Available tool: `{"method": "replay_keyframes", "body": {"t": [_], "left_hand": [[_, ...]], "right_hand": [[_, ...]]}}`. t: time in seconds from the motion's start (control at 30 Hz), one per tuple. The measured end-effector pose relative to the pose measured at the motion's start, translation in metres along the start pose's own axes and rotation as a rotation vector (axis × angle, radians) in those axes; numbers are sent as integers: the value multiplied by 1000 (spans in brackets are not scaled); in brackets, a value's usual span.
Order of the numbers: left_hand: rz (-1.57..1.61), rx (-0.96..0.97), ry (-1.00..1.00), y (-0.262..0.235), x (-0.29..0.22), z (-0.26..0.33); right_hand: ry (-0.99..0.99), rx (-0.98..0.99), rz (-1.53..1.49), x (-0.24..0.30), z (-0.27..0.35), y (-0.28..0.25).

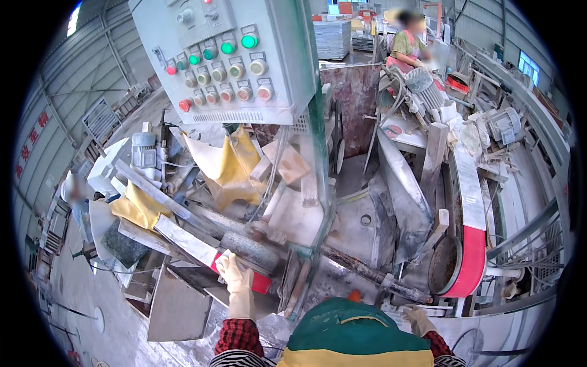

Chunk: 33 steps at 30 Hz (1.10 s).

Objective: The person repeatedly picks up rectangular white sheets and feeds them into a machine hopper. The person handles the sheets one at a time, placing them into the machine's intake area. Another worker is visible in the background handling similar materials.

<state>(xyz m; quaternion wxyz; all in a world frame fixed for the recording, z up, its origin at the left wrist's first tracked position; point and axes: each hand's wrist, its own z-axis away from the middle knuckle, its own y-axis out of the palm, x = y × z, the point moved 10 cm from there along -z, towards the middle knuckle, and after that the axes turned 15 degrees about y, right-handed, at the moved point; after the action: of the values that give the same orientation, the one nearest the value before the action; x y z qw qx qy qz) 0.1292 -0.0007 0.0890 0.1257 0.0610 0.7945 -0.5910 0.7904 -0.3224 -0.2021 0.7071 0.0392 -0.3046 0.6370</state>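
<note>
Left hand (235,273), in a pale glove, sat at lower centre-left of the frame. Fingers closed over the near end of a long stone slab (183,238), right where the slab's red-edged end (262,283) showed. Grasping it, not released.

The slab ran diagonally from the hand up toward the left of the frame, lying on the machine's feed surface (293,217). A grey roller (251,248) lay just beside the hand, upper right of it, touching or nearly touching the slab; could not tell which.

Right hand (420,319), also gloved, was at lower right, low against the machine's edge near a dusty rod (367,272). Fingers looked loosely curled, but whether it gripped anything could not be told.

Red-checked sleeves came in from the bottom edge, with a green and yellow apron (351,336) between them.

Control box (232,55) with green, red and cream buttons filled the upper centre. Yellow cloth (229,162) hung under it, more yellow cloth (137,208) at left. A red-and-white belt guard (472,244) curved down the right side, a dark round disc (445,263) just beside it. Motor (504,125) at upper right.

Another person (406,43) stood at top right, well apart. Everything was coated in pale stone dust.
</note>
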Motion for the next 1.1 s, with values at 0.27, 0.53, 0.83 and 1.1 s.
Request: {"method": "replay_keyframes", "body": {"t": [0.27, 0.53, 0.83, 1.1], "left_hand": [[705, 173, -102, -1, -38, -34], [718, 159, 718, -47, -300, -8], [549, 279, 873, -31, -305, 2], [-204, -113, 293, -44, -25, -25]], "right_hand": [[-258, 207, -373, 194, 10, 37], [-403, 786, -504, 423, 240, 207], [-383, 27, -733, 360, 107, 73], [-438, -198, -1132, 233, 115, -151]]}}
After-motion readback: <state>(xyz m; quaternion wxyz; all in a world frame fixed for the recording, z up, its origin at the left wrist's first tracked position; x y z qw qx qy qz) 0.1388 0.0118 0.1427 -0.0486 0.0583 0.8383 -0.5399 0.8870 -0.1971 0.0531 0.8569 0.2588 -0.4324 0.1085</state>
